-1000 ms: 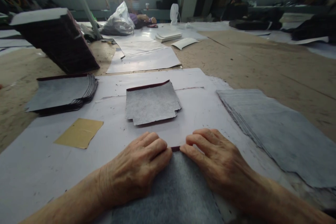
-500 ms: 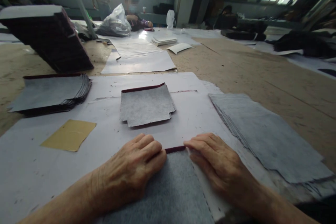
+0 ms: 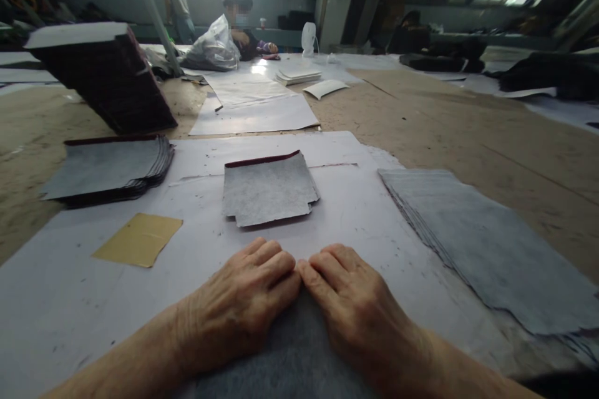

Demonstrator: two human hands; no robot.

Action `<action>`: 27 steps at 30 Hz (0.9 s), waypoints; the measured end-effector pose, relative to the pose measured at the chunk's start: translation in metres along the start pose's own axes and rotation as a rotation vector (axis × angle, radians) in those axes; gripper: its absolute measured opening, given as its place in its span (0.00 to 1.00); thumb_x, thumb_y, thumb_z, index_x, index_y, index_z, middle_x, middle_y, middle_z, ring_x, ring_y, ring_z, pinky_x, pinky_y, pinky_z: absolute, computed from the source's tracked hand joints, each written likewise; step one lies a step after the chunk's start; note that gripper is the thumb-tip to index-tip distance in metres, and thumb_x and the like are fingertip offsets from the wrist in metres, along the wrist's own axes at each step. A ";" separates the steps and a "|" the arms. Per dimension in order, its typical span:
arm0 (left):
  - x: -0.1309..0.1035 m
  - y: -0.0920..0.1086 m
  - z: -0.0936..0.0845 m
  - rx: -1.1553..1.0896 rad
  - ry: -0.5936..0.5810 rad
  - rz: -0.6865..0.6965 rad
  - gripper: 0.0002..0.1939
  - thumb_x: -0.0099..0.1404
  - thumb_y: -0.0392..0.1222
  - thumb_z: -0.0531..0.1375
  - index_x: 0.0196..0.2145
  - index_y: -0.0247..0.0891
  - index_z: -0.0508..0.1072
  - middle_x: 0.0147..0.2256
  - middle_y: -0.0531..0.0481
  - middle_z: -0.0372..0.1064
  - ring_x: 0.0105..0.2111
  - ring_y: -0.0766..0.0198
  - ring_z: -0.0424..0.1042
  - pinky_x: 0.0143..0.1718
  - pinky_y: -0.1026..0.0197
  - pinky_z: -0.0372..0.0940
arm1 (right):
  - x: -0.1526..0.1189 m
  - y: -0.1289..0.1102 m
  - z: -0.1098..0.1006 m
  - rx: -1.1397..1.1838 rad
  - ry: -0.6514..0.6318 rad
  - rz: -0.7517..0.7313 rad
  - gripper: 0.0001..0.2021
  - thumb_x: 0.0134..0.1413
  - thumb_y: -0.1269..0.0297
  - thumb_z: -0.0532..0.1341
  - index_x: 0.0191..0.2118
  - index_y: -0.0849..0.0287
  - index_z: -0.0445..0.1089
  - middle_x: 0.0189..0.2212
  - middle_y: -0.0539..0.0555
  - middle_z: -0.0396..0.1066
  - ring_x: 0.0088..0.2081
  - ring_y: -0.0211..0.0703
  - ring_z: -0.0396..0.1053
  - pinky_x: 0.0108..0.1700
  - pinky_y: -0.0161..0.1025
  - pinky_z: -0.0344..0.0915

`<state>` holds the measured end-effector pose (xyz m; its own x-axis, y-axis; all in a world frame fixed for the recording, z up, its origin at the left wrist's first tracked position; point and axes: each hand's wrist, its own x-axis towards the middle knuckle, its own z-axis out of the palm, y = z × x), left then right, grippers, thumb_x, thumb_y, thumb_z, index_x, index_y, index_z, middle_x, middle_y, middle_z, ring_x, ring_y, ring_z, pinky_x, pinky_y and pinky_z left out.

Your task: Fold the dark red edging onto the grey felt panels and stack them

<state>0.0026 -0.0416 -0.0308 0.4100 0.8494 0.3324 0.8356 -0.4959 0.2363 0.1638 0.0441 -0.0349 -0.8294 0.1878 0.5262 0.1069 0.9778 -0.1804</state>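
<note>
A grey fabric-like panel [image 3: 299, 349] lies in front of me on white sheeting, its far edge under my fingers. My left hand [image 3: 255, 290] is closed, fingers curled and pinching that edge. Right beside it, my right hand [image 3: 353, 299] is closed on the same edge, and the two hands' fingertips nearly touch. Both hands cover the panel's dark red folded strip. Just beyond lies a single grey panel [image 3: 271, 190] with a dark red folded far edge and notched near corners.
A stack of folded-edge panels [image 3: 112, 165] sits left, near a tan card [image 3: 140, 239]. Right is a stack of grey panels [image 3: 491, 237]. A tall dark stack [image 3: 112, 78] leans at far left. White sheets [image 3: 255, 113] lie ahead; people [image 3: 241, 19] are across the table.
My right hand has moved left along the panel's edge to meet my left hand, covering the dark red strip that showed between them. The view has shifted slightly.
</note>
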 end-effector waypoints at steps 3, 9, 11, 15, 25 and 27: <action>-0.002 -0.002 -0.003 -0.003 -0.010 -0.011 0.12 0.64 0.28 0.45 0.35 0.32 0.67 0.31 0.47 0.61 0.30 0.62 0.57 0.33 0.56 0.60 | -0.002 -0.001 0.000 -0.087 -0.009 -0.079 0.15 0.56 0.79 0.46 0.37 0.72 0.70 0.27 0.60 0.67 0.31 0.45 0.62 0.33 0.43 0.67; -0.025 -0.012 -0.013 -0.096 0.116 -0.107 0.15 0.63 0.26 0.47 0.47 0.34 0.63 0.34 0.47 0.62 0.32 0.66 0.59 0.33 0.62 0.62 | -0.004 0.003 -0.006 -0.092 -0.050 -0.123 0.15 0.56 0.79 0.47 0.41 0.72 0.69 0.28 0.58 0.68 0.31 0.43 0.64 0.33 0.39 0.67; -0.034 -0.013 -0.017 -0.089 0.124 -0.133 0.16 0.63 0.25 0.48 0.47 0.35 0.64 0.34 0.47 0.62 0.32 0.66 0.60 0.31 0.64 0.62 | -0.003 0.003 -0.005 -0.096 -0.039 -0.117 0.15 0.58 0.78 0.47 0.42 0.70 0.69 0.28 0.56 0.69 0.31 0.42 0.64 0.33 0.38 0.67; -0.044 -0.013 -0.021 -0.012 0.103 -0.091 0.18 0.62 0.24 0.47 0.49 0.32 0.63 0.34 0.46 0.62 0.33 0.64 0.59 0.32 0.61 0.63 | -0.001 0.002 -0.005 -0.154 -0.056 -0.144 0.16 0.59 0.76 0.46 0.45 0.68 0.68 0.28 0.55 0.69 0.31 0.41 0.65 0.32 0.37 0.67; -0.043 -0.015 -0.020 0.062 0.048 -0.009 0.15 0.65 0.28 0.46 0.49 0.26 0.62 0.33 0.44 0.63 0.32 0.63 0.58 0.33 0.57 0.61 | 0.014 -0.007 -0.007 -0.307 -0.104 -0.216 0.20 0.58 0.77 0.42 0.41 0.68 0.71 0.31 0.59 0.71 0.33 0.47 0.66 0.31 0.43 0.67; -0.042 -0.013 -0.019 0.059 0.017 -0.017 0.14 0.66 0.29 0.46 0.47 0.26 0.63 0.33 0.43 0.63 0.32 0.62 0.58 0.34 0.56 0.61 | 0.020 -0.013 -0.003 -0.313 -0.076 -0.214 0.20 0.57 0.77 0.42 0.37 0.68 0.72 0.33 0.62 0.71 0.36 0.49 0.66 0.34 0.45 0.67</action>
<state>-0.0328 -0.0738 -0.0301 0.3894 0.8541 0.3447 0.8629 -0.4692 0.1877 0.1471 0.0355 -0.0194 -0.8883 -0.0193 0.4589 0.0797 0.9775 0.1953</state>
